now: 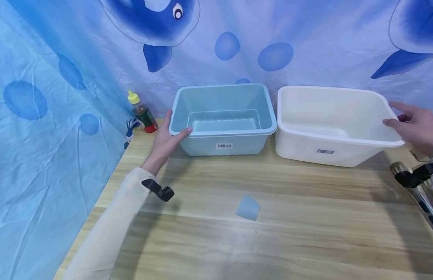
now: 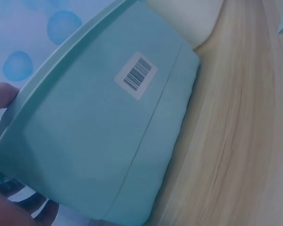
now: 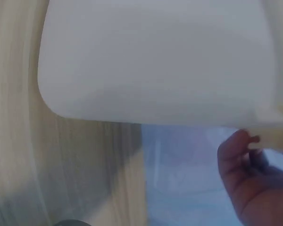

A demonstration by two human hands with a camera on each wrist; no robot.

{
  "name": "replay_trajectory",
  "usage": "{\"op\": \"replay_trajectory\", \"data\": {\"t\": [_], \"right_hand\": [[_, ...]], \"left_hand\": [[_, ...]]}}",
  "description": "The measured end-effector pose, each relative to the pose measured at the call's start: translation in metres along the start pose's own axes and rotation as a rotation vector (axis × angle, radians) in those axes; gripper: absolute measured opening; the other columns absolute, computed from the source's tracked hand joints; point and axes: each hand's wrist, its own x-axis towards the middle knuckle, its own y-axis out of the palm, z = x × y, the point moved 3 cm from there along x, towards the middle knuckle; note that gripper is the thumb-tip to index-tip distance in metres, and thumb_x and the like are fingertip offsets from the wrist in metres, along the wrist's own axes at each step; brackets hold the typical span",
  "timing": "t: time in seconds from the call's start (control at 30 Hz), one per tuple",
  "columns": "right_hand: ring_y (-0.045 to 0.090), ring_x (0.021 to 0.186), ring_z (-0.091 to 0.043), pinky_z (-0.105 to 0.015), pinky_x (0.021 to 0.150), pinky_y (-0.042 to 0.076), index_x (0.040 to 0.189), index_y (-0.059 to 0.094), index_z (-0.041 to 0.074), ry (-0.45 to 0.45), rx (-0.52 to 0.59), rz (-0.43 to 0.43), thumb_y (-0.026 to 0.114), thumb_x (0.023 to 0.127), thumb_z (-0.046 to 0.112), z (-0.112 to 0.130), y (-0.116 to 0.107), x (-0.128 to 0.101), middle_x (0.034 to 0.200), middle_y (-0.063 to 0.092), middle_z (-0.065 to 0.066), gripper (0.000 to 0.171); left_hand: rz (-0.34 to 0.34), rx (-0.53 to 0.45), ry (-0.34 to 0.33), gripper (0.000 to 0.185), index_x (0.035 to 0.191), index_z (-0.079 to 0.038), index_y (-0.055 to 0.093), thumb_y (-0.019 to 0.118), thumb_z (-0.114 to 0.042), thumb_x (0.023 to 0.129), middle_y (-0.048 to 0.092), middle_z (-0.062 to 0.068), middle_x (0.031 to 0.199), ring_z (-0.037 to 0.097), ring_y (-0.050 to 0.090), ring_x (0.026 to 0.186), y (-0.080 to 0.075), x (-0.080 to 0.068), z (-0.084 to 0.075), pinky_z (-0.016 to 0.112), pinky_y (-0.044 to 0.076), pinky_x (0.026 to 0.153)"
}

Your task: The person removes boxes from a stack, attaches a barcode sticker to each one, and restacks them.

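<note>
- The left hand (image 1: 166,139) is at the near left corner of the blue tub (image 1: 223,118); its thumb lies along the rim and the fingers reach up the outer side wall, so the grip is closed on that corner.
- In the left wrist view the blue tub's front wall with its barcode label (image 2: 136,75) sits just ahead of the grip, and a fingertip touches the rim at the frame's left edge.
- The right hand (image 1: 417,126) is at the right end of the white tub (image 1: 328,124). Its thumb rests on the rim and the fingers are spread; whether this grip clasps the rim I cannot tell.
- In the right wrist view the white tub (image 3: 155,61) fills the frame above the grip, with fingertips at its lower right edge.
- The two tubs stand side by side on the wooden surface (image 1: 307,225), between the two grips, the white one tilted.
- A small blue cup (image 1: 248,207) lies on the surface nearer the person than both grips, well apart from them.
- A bottle with a yellow cap (image 1: 142,112) stands just beyond the left grip, against the blue curtain (image 1: 44,116).
</note>
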Motion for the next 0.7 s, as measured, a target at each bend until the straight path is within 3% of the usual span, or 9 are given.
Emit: {"op": "replay_trajectory", "data": {"t": [0.1, 0.23, 0.3, 0.43, 0.47, 0.57, 0.63, 0.7], "right_hand": [[0.047, 0.054, -0.002, -0.027, 0.046, 0.045, 0.155, 0.008, 0.016, 0.036, 0.091, 0.004, 0.037, 0.103, 0.030, -0.005, 0.005, 0.002, 0.080, 0.052, -0.019, 0.061], [0.044, 0.056, 0.014, -0.025, 0.049, 0.052, 0.154, 0.003, 0.020, 0.034, 0.173, 0.022, 0.033, 0.103, 0.029, -0.008, 0.010, 0.003, 0.106, 0.047, -0.033, 0.060], [0.046, 0.057, 0.014, -0.026, 0.049, 0.053, 0.154, 0.002, 0.019, 0.024, 0.199, 0.030, 0.033, 0.103, 0.027, -0.008, 0.011, 0.003, 0.113, 0.043, -0.038, 0.060], [0.050, 0.057, 0.013, -0.028, 0.049, 0.054, 0.154, -0.001, 0.018, 0.007, 0.233, 0.040, 0.031, 0.104, 0.024, -0.008, 0.009, 0.002, 0.110, 0.044, -0.037, 0.060], [0.050, 0.057, 0.012, -0.028, 0.049, 0.054, 0.154, -0.001, 0.018, 0.009, 0.240, 0.036, 0.032, 0.104, 0.023, -0.007, 0.008, 0.001, 0.107, 0.045, -0.033, 0.060], [0.051, 0.057, 0.013, -0.024, 0.048, 0.053, 0.154, 0.004, 0.019, 0.020, 0.286, 0.021, 0.035, 0.103, 0.022, -0.005, 0.001, -0.002, 0.092, 0.056, -0.003, 0.060], [0.051, 0.056, 0.013, -0.020, 0.047, 0.053, 0.155, 0.009, 0.021, 0.035, 0.328, 0.004, 0.038, 0.102, 0.022, -0.003, -0.003, -0.003, 0.080, 0.048, 0.019, 0.060], [0.052, 0.057, 0.014, -0.017, 0.047, 0.052, 0.155, 0.011, 0.021, 0.047, 0.388, 0.009, 0.039, 0.102, 0.020, -0.004, -0.007, -0.002, 0.076, 0.041, 0.032, 0.060]], "left_hand": [[0.018, 0.009, 0.003, 0.092, 0.156, -0.027, 0.011, 0.071, -0.038, 0.086, 0.024, 0.003, 0.161, 0.027, 0.029, 0.145, -0.002, 0.002, 0.000, 0.054, 0.028, 0.117], [0.035, 0.023, -0.024, 0.095, 0.156, -0.027, 0.007, 0.070, -0.040, 0.086, 0.020, 0.005, 0.162, 0.029, 0.025, 0.147, -0.004, 0.002, 0.001, 0.054, 0.026, 0.118], [0.033, 0.027, -0.036, 0.095, 0.156, -0.028, 0.008, 0.070, -0.042, 0.086, 0.020, 0.004, 0.162, 0.028, 0.026, 0.146, -0.003, 0.002, 0.002, 0.054, 0.027, 0.117], [0.024, 0.022, -0.034, 0.094, 0.156, -0.030, 0.009, 0.070, -0.043, 0.085, 0.022, 0.003, 0.161, 0.028, 0.028, 0.145, -0.002, 0.003, 0.004, 0.054, 0.031, 0.116], [0.021, 0.023, -0.031, 0.094, 0.156, -0.029, 0.010, 0.071, -0.043, 0.085, 0.023, 0.003, 0.161, 0.028, 0.029, 0.145, -0.002, 0.003, 0.004, 0.053, 0.031, 0.115], [0.021, 0.028, -0.027, 0.095, 0.156, -0.028, 0.009, 0.071, -0.044, 0.085, 0.023, 0.003, 0.161, 0.028, 0.029, 0.145, -0.002, 0.003, 0.004, 0.053, 0.031, 0.115], [0.020, 0.034, -0.026, 0.095, 0.156, -0.027, 0.009, 0.070, -0.044, 0.085, 0.022, 0.004, 0.161, 0.029, 0.028, 0.145, -0.002, 0.002, 0.003, 0.054, 0.031, 0.115], [0.017, 0.032, -0.028, 0.095, 0.156, -0.027, 0.008, 0.070, -0.044, 0.085, 0.021, 0.003, 0.161, 0.029, 0.028, 0.146, -0.002, 0.002, 0.002, 0.054, 0.031, 0.116]]}}
